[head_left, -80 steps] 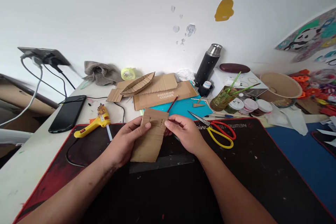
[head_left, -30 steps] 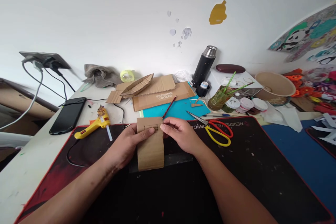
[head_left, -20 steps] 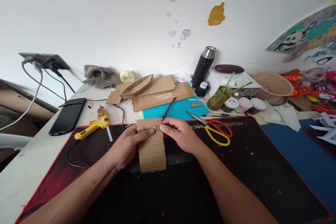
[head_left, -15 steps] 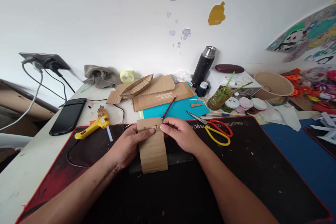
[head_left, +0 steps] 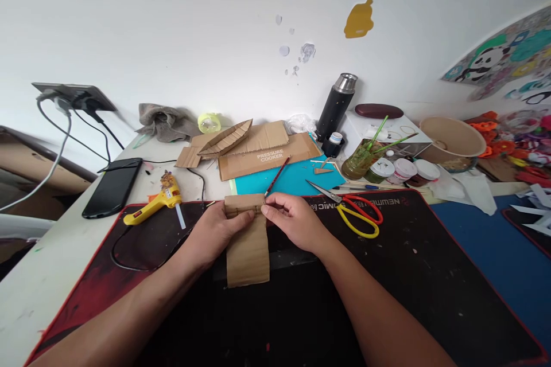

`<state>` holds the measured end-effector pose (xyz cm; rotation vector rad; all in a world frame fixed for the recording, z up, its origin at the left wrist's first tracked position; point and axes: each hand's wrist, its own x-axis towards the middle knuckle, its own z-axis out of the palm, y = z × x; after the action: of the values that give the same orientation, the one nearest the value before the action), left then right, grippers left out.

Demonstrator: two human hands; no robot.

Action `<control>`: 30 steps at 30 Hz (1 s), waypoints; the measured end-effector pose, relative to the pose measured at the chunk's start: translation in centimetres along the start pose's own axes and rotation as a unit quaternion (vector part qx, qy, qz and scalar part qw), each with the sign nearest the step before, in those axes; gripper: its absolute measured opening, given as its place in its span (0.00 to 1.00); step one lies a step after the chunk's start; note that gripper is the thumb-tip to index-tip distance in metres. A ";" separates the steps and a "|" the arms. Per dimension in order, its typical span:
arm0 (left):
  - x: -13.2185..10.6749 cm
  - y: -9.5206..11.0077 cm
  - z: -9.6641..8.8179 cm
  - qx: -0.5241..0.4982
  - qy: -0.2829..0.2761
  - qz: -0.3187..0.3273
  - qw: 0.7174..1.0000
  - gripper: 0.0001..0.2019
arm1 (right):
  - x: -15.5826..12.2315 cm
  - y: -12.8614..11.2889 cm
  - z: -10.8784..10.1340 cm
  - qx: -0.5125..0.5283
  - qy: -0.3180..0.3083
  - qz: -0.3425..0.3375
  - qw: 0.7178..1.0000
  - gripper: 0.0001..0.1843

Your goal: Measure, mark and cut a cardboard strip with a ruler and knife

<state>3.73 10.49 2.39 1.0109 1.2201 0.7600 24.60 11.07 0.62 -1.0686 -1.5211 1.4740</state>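
Over the black mat a strip of brown cardboard (head_left: 248, 252) is held between both hands. My left hand (head_left: 217, 232) grips its left side, the thumb lying across a cut or slit near the upper end. At the strip's upper right edge, my right hand (head_left: 288, 218) pinches the cardboard between thumb and fingertips. Whether a small piece is also in that pinch cannot be made out. Just beyond the right hand a dark red pencil (head_left: 278, 175) lies on a blue sheet (head_left: 253, 184). Scissors (head_left: 350, 212) with red and yellow handles rest to the right.
A yellow glue gun (head_left: 157, 206) with its cord lies at left, beside a black phone-like device (head_left: 112, 188). Behind are cardboard pieces (head_left: 241, 167), a black thermos (head_left: 338, 106), a jar with green-stained brushes (head_left: 359, 157) and several paint pots (head_left: 402, 172).
The cardboard strip has tilted slightly, its lower end shifting left, and the slit looks narrower. Both hands keep their grip. The view has shifted a little.
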 end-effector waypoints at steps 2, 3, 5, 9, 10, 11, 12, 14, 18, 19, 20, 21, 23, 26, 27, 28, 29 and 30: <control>0.2 -0.2 -0.2 0.015 0.005 -0.002 1.000 0.31 | 0.0 0.1 0.1 -0.010 0.002 0.002 1.000 0.18; 0.3 -0.3 -0.2 0.022 0.009 -0.004 1.000 0.31 | 0.0 0.1 0.1 -0.020 0.003 0.003 1.000 0.16; 0.4 -0.5 -0.4 0.033 0.016 -0.007 0.999 0.30 | 0.1 0.2 0.1 -0.040 0.005 0.005 0.999 0.14; 0.6 -0.8 -0.4 0.036 0.022 -0.006 0.999 0.29 | 0.1 0.1 0.2 -0.062 0.007 0.010 0.998 0.12; 0.7 -0.8 -0.4 0.035 0.022 -0.004 0.999 0.29 | 0.1 0.1 0.2 -0.066 0.008 0.012 0.998 0.12; 0.7 -0.9 -0.3 0.032 0.023 -0.003 0.999 0.28 | 0.1 0.1 0.2 -0.069 0.009 0.014 0.997 0.12; 0.7 -0.9 -0.3 0.030 0.024 -0.003 0.999 0.28 | 0.1 0.1 0.2 -0.072 0.011 0.014 0.997 0.12; 0.8 -0.9 -0.2 0.026 0.030 -0.002 0.999 0.27 | 0.1 0.2 0.2 -0.072 0.015 0.015 0.997 0.12; 0.9 -1.0 0.0 0.019 0.047 0.002 0.999 0.28 | 0.2 0.3 0.3 -0.073 0.020 0.013 0.997 0.11; 0.9 -1.0 0.1 0.018 0.051 0.002 0.999 0.28 | 0.2 0.4 0.3 -0.074 0.020 0.013 0.997 0.11; 0.9 -1.1 0.1 0.016 0.056 0.003 0.998 0.28 | 0.3 0.4 0.3 -0.076 0.022 0.012 0.997 0.10; 1.0 -1.2 0.1 0.015 0.060 0.003 0.998 0.29 | 0.3 0.4 0.3 -0.078 0.023 0.012 0.997 0.10; 1.0 -1.3 0.2 0.011 0.066 0.004 0.998 0.28 | 0.3 0.4 0.4 -0.080 0.025 0.012 0.996 0.09; 1.0 -1.5 0.2 0.001 0.063 0.008 0.998 0.29 | 0.3 0.4 0.4 -0.081 0.026 0.013 0.996 0.09; 1.0 -1.5 0.2 -0.005 0.058 0.011 0.998 0.29 | 0.3 0.4 0.4 -0.080 0.028 0.013 0.996 0.09; 1.0 -1.5 0.3 -0.013 0.052 0.014 0.998 0.30 | 0.3 0.4 0.4 -0.078 0.029 0.013 0.996 0.09; 1.0 -1.4 0.3 -0.020 0.044 0.017 0.999 0.30 | 0.2 0.4 0.4 -0.074 0.031 0.014 0.997 0.10; 0.9 -1.3 0.4 -0.028 0.037 0.018 0.999 0.30 | 0.2 0.3 0.4 -0.067 0.031 0.016 0.997 0.10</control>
<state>4.26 10.74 0.82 0.9688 1.2407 0.8612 24.14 11.12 0.25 -1.2111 -1.5828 1.3630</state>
